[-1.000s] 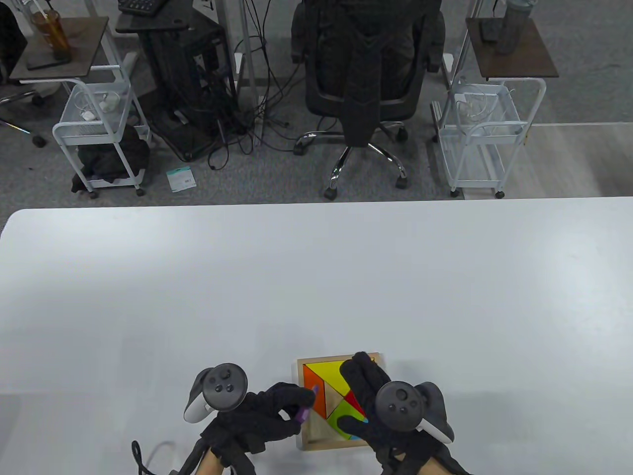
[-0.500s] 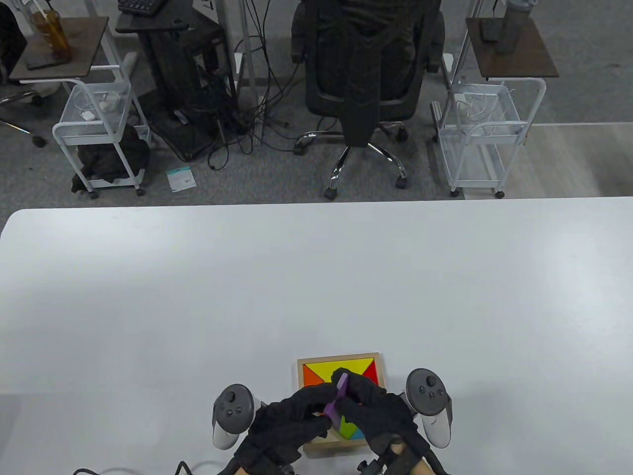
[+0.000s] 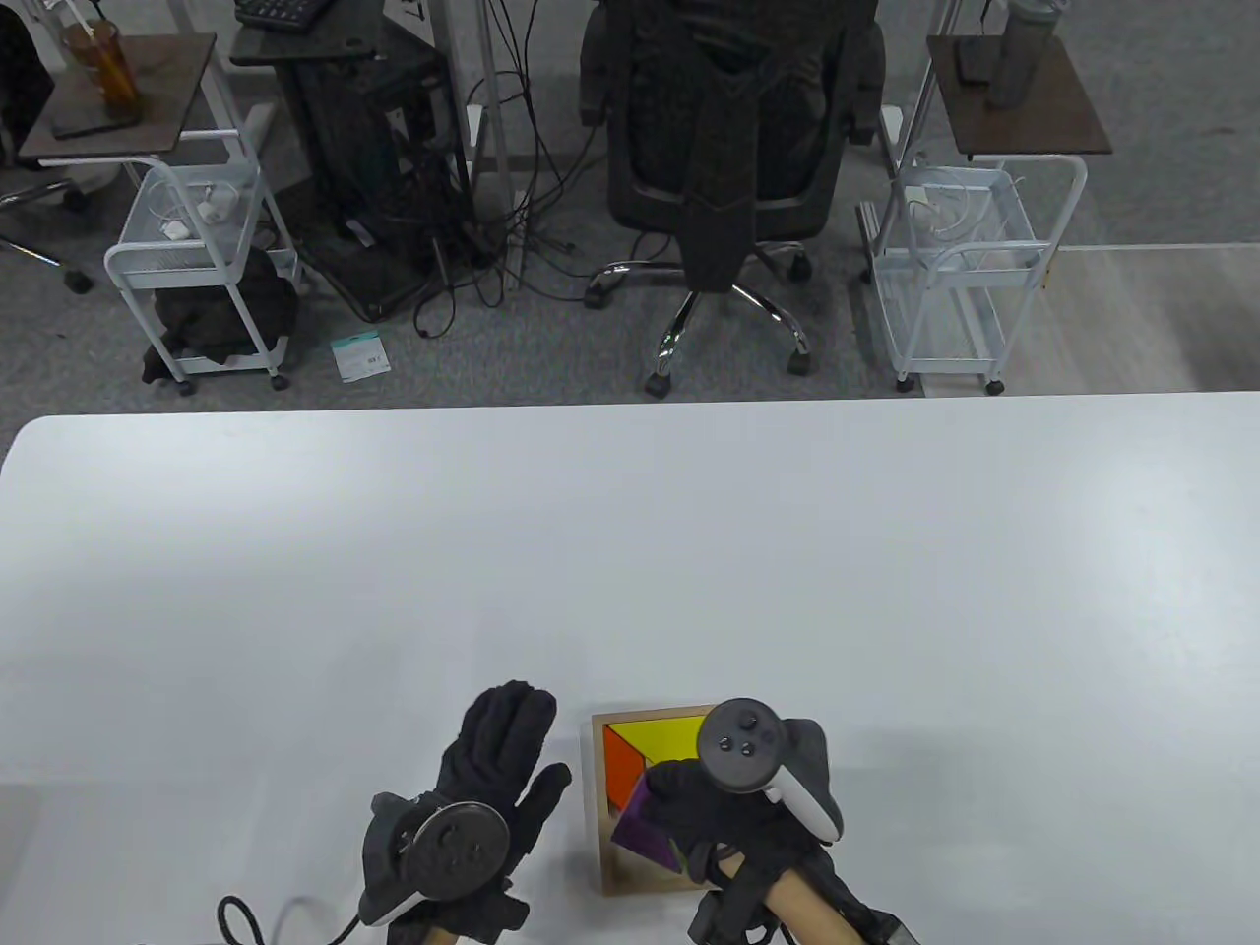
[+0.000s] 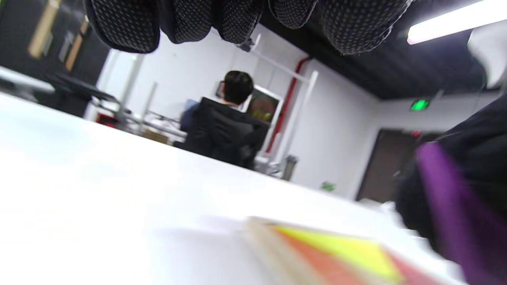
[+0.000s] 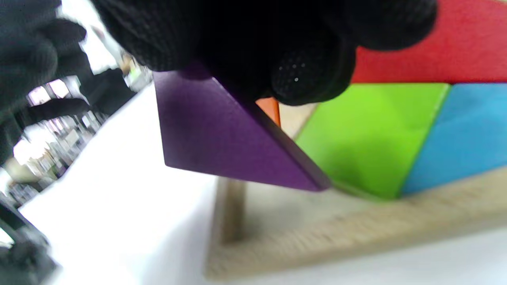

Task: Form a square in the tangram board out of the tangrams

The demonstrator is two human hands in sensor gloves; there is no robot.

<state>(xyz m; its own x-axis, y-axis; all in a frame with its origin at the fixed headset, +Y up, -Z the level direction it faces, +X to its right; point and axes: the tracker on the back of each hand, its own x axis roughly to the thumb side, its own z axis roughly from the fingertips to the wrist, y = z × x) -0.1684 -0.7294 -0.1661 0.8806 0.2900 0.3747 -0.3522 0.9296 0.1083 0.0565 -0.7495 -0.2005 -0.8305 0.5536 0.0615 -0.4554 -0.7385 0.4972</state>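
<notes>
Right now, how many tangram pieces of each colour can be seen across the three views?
Yellow piece: 1
Orange piece: 1
Purple piece, held by the right hand: 1
Red piece: 1
Green piece: 1
Blue piece: 1
Total: 6

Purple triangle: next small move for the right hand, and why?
Probably lower and flatten it into the bare near-left corner of the tangram board. The right hand holds the purple triangle tilted above that gap, beside the green piece. The left hand lies flat on the table, clear of the board.
</notes>
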